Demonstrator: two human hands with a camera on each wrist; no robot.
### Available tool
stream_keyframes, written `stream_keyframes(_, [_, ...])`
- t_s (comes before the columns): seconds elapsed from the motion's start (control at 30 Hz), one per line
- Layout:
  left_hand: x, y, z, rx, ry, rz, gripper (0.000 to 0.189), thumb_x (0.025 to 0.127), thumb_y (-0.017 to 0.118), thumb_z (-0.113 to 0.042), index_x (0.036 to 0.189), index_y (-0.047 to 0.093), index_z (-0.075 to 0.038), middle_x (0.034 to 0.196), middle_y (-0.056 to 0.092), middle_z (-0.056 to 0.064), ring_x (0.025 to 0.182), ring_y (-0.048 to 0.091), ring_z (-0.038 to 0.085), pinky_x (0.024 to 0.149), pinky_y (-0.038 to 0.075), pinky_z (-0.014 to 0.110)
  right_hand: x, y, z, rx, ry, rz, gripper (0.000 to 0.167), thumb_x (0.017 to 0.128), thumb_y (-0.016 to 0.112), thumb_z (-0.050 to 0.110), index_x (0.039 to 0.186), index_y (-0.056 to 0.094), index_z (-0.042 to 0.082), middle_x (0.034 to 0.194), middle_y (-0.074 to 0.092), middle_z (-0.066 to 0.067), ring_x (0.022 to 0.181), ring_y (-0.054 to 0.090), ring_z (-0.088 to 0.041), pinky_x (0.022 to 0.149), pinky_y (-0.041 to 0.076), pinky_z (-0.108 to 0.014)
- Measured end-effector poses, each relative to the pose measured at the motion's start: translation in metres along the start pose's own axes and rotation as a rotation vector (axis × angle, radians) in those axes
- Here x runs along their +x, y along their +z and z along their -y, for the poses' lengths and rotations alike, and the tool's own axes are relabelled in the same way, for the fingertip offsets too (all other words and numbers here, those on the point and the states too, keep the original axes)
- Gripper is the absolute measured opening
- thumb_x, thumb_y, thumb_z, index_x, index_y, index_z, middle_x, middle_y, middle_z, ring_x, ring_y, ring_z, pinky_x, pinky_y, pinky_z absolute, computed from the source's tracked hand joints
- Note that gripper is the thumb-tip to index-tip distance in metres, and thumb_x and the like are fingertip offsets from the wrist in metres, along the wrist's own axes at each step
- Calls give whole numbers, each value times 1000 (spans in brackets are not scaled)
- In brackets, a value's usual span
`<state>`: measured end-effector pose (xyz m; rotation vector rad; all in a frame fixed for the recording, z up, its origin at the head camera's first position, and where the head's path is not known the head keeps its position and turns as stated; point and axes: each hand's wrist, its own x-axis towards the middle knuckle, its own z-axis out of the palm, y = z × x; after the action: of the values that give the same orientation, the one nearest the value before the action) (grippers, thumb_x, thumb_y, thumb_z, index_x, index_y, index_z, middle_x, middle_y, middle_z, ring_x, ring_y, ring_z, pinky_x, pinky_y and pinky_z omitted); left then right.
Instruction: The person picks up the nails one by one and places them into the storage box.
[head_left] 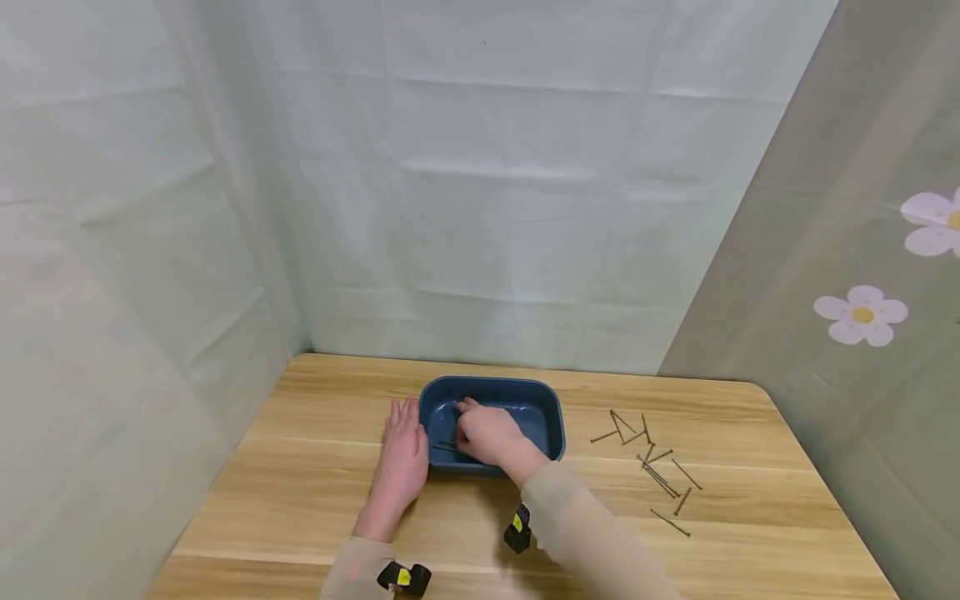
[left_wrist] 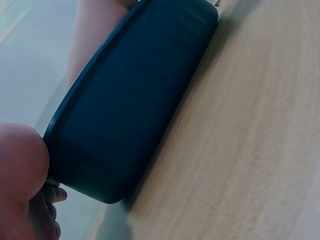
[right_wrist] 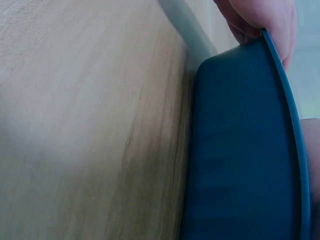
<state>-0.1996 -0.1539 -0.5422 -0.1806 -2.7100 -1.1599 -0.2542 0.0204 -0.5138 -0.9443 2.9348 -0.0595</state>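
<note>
Resting straight, left fingers [head_left: 403, 415] touch the blue tray [head_left: 534, 417]; right fingers [head_left: 468, 407] curl inside, hold hidden; yellow labels [head_left: 405, 577] unreadable.

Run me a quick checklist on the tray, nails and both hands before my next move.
1. Dark blue rectangular tray resting flat on the pale wooden table: ok.
2. Left hand against the tray's left side: ok.
3. Right hand inside the tray: ok.
4. Table right of the tray free of thin dark metal nails: not ok, several lie scattered.
5. Right hand gripping a nail: cannot tell, the hand itself blocks the view.
</note>
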Motion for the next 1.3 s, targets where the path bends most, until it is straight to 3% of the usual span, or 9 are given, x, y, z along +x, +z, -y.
stream_keyframes(0.7, [1, -1, 1, 1, -31, 36, 52, 114, 39, -7, 160, 31, 16, 169, 28, 32, 161, 10, 48, 128, 10, 64, 3, 0, 4, -3, 5, -30, 20, 99, 77, 26, 80, 81, 25, 150, 64, -3, 144, 55, -21, 85, 63, -29])
stream_keyframes(1.03, [0, 0, 3, 11, -28, 27, 52, 113, 40, -7, 159, 32, 17, 168, 29, 33, 161, 10, 50, 128, 11, 65, 2, -2, 7, 22, -1, -30, 14, 101, 75, 28, 92, 85, 23, 151, 63, -4, 146, 53, -22, 96, 61, -33])
stream_keyframes(1.3, [3, 4, 0, 13, -3, 13, 52, 113, 41, -6, 158, 33, 17, 167, 31, 34, 160, 12, 51, 128, 12, 66, -8, -6, -5, 84, 15, -41, 14, 102, 74, 27, 104, 86, 20, 153, 62, -5, 148, 50, -24, 105, 57, -37])
